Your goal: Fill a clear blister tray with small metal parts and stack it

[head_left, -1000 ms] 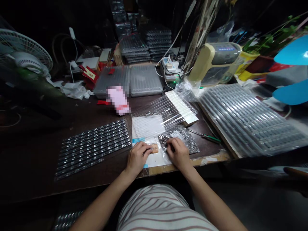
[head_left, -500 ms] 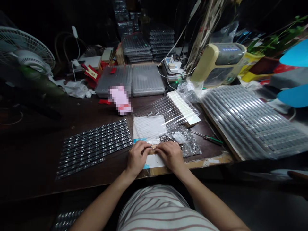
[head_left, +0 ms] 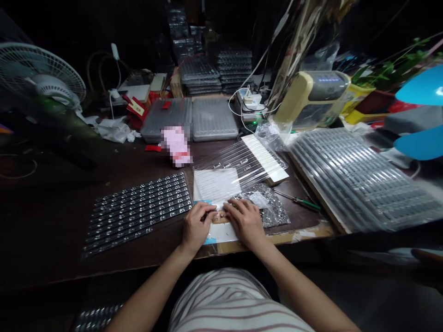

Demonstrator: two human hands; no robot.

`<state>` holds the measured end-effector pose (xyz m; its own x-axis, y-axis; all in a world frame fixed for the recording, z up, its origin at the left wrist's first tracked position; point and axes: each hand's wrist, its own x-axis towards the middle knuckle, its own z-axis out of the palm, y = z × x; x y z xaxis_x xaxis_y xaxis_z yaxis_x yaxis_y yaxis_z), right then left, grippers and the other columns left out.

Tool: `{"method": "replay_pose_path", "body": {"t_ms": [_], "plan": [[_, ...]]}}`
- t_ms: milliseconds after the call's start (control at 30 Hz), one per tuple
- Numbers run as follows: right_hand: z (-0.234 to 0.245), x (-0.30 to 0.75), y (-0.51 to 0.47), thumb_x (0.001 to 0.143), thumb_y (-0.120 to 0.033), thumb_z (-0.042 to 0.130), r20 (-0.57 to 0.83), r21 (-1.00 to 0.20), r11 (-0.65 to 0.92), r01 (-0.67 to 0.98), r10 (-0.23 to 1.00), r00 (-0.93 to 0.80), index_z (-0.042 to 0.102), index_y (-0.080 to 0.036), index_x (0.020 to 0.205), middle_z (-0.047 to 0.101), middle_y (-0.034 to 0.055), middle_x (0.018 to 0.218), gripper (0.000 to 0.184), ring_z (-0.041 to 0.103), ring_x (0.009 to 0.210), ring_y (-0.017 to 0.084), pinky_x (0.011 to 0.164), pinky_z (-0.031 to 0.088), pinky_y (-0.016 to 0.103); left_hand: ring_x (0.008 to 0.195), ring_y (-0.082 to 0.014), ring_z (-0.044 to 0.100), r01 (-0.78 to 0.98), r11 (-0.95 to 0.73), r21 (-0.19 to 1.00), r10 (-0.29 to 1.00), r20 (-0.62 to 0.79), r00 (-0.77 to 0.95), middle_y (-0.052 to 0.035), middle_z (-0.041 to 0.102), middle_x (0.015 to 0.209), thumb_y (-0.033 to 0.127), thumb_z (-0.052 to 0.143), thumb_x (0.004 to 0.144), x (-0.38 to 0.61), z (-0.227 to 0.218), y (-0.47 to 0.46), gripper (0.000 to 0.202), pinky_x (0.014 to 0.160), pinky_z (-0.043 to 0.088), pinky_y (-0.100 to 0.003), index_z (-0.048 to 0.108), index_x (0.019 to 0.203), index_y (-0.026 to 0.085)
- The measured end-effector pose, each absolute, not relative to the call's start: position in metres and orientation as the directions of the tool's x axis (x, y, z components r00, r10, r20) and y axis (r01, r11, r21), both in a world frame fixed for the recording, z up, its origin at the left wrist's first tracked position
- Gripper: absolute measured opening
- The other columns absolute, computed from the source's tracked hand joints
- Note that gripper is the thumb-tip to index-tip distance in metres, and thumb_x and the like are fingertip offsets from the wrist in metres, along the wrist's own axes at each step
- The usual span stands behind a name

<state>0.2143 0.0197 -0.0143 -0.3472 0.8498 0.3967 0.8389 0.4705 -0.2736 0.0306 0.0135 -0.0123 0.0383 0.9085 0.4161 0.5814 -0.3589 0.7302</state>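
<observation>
At the table's front edge, a small brown block with tiny bits on it lies on white paper held by blue tape. From the left, my left hand reaches it with thumb and fingers drawn together; whatever is between them is too small to make out. My right hand rests at the block's right side, fingers stretched out and apart. Beside that hand lies a clear bag of small metal parts. Behind both hands, a clear ribbed plastic tray carries several small metal pieces.
To the left lies a black tray with rows of shiny pieces. A green-handled screwdriver is right of the bag. Stacked clear trays fill the right side. Closed plastic boxes and a fan stand farther back.
My right hand's fingers have loosened from a pinch and spread, drawing back slightly to the right, so more of the block shows. My left hand stays at the block. The view has shifted slightly.
</observation>
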Motion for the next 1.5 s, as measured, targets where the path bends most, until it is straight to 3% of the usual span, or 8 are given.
{"method": "replay_pose_path", "body": {"t_ms": [133,367,700,1167,1333,1500], "plan": [[-0.020,0.236,0.022,0.091,-0.026,0.054,0.397,-0.209,0.455,0.866,0.848,-0.350,0.062,-0.024,0.115,0.063,0.0053,0.116,0.026,0.050,0.102,0.022,0.083,0.037,0.035,0.078,-0.0137,0.060,0.565,-0.328,0.757,0.931,0.360,0.057,-0.0029,0.063,0.086,0.022,0.059,0.085,0.031,-0.007,0.015,0.011,0.067,0.047,-0.024,0.068,0.090,0.019],[-0.023,0.242,0.018,0.092,-0.026,0.051,0.476,-0.345,0.429,0.835,0.847,-0.239,0.067,-0.019,0.092,0.065,0.0060,0.092,0.018,0.054,0.084,0.018,0.076,0.042,0.031,0.081,-0.0154,0.059,0.596,-0.382,0.706,0.924,0.304,0.233,-0.0029,0.064,0.085,0.023,0.060,0.085,0.048,0.001,0.021,0.010,0.073,0.047,-0.027,0.068,0.090,0.021],[-0.021,0.244,0.017,0.092,-0.020,0.049,0.492,-0.430,0.432,0.793,0.848,-0.195,0.065,-0.020,0.098,0.063,0.0066,0.090,0.017,0.055,0.087,0.019,0.077,0.046,0.032,0.083,-0.0163,0.058,0.626,-0.446,0.639,0.895,0.311,0.321,-0.0027,0.065,0.084,0.022,0.061,0.084,0.057,-0.009,0.019,0.009,0.076,0.046,-0.028,0.068,0.091,0.022],[-0.022,0.246,0.018,0.090,-0.017,0.050,0.542,-0.499,0.494,0.712,0.819,-0.189,0.065,-0.020,0.098,0.066,0.0071,0.096,0.017,0.058,0.092,0.018,0.081,0.048,0.031,0.081,-0.0158,0.059,0.589,-0.454,0.668,0.889,0.300,0.345,-0.0023,0.067,0.084,0.020,0.062,0.083,0.058,-0.008,0.021,0.008,0.075,0.046,-0.029,0.069,0.087,0.022],[-0.015,0.229,0.015,0.090,-0.025,0.055,0.494,-0.524,0.476,0.706,0.845,-0.204,0.066,-0.021,0.090,0.068,0.0041,0.085,0.012,0.059,0.081,0.016,0.075,0.044,0.029,0.082,-0.0167,0.059,0.616,-0.410,0.672,0.905,0.382,0.185,-0.0036,0.067,0.085,0.023,0.059,0.086,0.032,0.002,0.019,0.011,0.077,0.047,-0.031,0.069,0.089,0.022],[-0.010,0.206,0.016,0.088,-0.034,0.060,0.438,-0.455,0.472,0.755,0.857,-0.271,0.069,-0.024,0.080,0.069,0.0018,0.081,0.016,0.057,0.078,0.015,0.072,0.037,0.029,0.089,-0.0220,0.055,0.876,-0.217,0.430,0.895,0.447,0.002,-0.0034,0.065,0.089,0.029,0.065,0.080,-0.031,0.000,0.004,0.007,0.082,0.040,-0.037,0.072,0.082,0.027]]}}
